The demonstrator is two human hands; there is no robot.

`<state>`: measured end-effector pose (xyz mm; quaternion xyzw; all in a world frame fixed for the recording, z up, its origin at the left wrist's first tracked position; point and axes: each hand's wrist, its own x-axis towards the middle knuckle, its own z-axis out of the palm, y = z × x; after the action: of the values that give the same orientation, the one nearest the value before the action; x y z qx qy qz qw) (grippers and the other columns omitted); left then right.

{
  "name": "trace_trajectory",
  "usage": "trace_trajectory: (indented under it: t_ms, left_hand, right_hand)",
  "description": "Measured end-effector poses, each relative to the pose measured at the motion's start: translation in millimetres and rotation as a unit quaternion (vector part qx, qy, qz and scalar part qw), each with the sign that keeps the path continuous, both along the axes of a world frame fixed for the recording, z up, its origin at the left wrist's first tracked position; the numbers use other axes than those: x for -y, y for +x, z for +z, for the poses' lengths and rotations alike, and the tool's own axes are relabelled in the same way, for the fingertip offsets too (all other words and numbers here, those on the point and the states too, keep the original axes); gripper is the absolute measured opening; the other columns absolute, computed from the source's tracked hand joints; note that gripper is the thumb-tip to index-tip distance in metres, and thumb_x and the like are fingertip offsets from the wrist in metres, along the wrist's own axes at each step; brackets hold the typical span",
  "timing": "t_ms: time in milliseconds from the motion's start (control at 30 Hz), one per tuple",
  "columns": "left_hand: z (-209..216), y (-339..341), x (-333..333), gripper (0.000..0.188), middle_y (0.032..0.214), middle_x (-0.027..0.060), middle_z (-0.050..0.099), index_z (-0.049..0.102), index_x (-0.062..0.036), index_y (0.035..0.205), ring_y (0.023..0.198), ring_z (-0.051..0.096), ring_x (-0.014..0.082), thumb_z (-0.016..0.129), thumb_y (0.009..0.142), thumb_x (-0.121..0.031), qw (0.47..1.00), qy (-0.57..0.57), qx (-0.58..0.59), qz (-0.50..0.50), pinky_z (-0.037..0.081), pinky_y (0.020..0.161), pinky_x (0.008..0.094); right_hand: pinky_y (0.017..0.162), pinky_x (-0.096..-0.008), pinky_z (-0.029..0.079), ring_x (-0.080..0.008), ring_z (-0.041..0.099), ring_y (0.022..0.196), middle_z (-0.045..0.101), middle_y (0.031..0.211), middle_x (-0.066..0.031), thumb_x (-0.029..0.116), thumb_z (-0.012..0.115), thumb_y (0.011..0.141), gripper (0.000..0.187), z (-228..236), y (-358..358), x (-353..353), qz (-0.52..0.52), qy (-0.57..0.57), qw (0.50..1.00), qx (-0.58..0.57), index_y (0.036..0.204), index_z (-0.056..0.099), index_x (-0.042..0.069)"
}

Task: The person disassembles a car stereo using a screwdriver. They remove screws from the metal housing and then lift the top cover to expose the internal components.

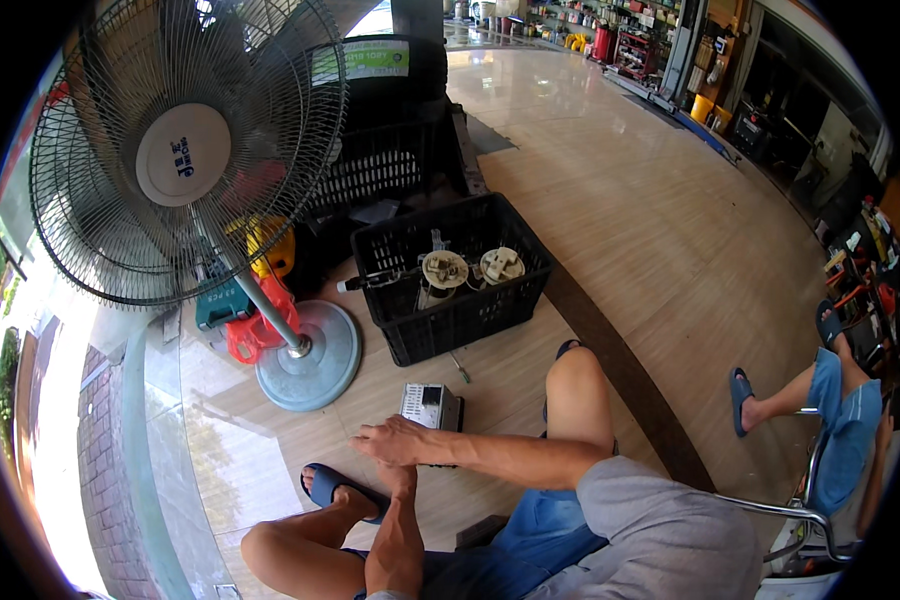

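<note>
Hands: from my remote seat, the right hand (398,440) lies across the left hand (398,468); fingers fairly close together, any grip I cannot tell.
Metal unit: silver-grey, box-shaped (417,404), on the beige tiled floor (590,170) just beyond the hands, presumably for short reach.
Crate: black slatted plastic crate (455,335), mouth upward, apparently keeping round cream plastic parts (445,267) together.
Fan: grey-caged pedestal fan (183,155), probably steadied by its broad, pale-blue round base (332,376).

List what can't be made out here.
All in the head view:
Left hand: largely covered by the right hand; its grip can't be told.
Box: near end hidden by the right hand and forearm.
Crate: floor mostly hidden by its front wall and contents.
Co-worker: cut off at the right rim.
</note>
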<state>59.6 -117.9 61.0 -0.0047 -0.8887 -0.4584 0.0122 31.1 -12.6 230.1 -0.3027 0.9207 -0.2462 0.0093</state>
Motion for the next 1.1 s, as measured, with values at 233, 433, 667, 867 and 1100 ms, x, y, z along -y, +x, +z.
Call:
trace_trajectory:
  t_ms: [233,433,667,867,1100]
  left_hand:
    - [-16.1,0.4,7.8,0.033,0.111,0.0126,0.066,0.061,-0.0085,0.116,0.102,0.063,0.0278,0.068,0.089,-0.024,0.999,0.033,0.014,0.018,0.05,0.083,0.0404]
    - [-23.0,3.3,4.1,0.034,0.113,0.0115,0.064,0.06,-0.0078,0.12,0.104,0.062,0.0251,0.066,0.089,-0.021,0.99,0.14,-0.029,0.02,0.05,0.083,0.0396]
    - [-19.3,1.6,0.5,0.029,0.114,0.0099,0.064,0.061,-0.0079,0.121,0.105,0.061,0.0229,0.061,0.093,-0.017,0.987,0.161,0.005,-0.003,0.05,0.083,0.0367]
    - [-22.8,1.9,-5.5,0.027,0.113,0.0113,0.065,0.062,-0.0093,0.119,0.105,0.063,0.0248,0.059,0.094,-0.019,0.985,0.169,0.031,0.004,0.051,0.083,0.0377]
    - [-44.4,0.5,3.7,0.03,0.113,0.0138,0.065,0.061,-0.0083,0.12,0.104,0.064,0.0273,0.061,0.093,-0.021,0.96,0.279,-0.03,0.019,0.05,0.083,0.0393]
  right_hand:
    - [0.07,-0.0468,0.057,-0.0396,0.069,0.081,0.064,0.099,-0.0194,0.013,0.065,0.078,0.025,11.9,1.2,4.4,-0.03,-0.003,0.999,0.016,0.1,0.06,0.003]
    - [0.073,-0.048,0.056,-0.041,0.068,0.085,0.063,0.096,-0.0204,0.009,0.064,0.076,0.022,11.9,6.5,4.0,-0.023,-0.029,0.999,-0.009,0.097,0.06,0.002]
    - [0.074,-0.0489,0.056,-0.0404,0.068,0.087,0.062,0.1,-0.0212,0.007,0.065,0.074,0.027,0.6,2.2,1.9,-0.034,-0.007,0.999,0.034,0.1,0.059,0.001]
    - [0.074,-0.0475,0.057,-0.0402,0.069,0.086,0.064,0.102,-0.0201,0.007,0.065,0.075,0.029,10.3,5.4,-3.7,-0.048,0.066,0.994,0.077,0.103,0.058,0.002]
    - [0.07,-0.046,0.058,-0.0392,0.07,0.083,0.065,0.101,-0.0194,0.01,0.062,0.079,0.026,0.8,4.9,0.3,-0.002,-0.084,0.989,-0.119,0.103,0.058,0.003]
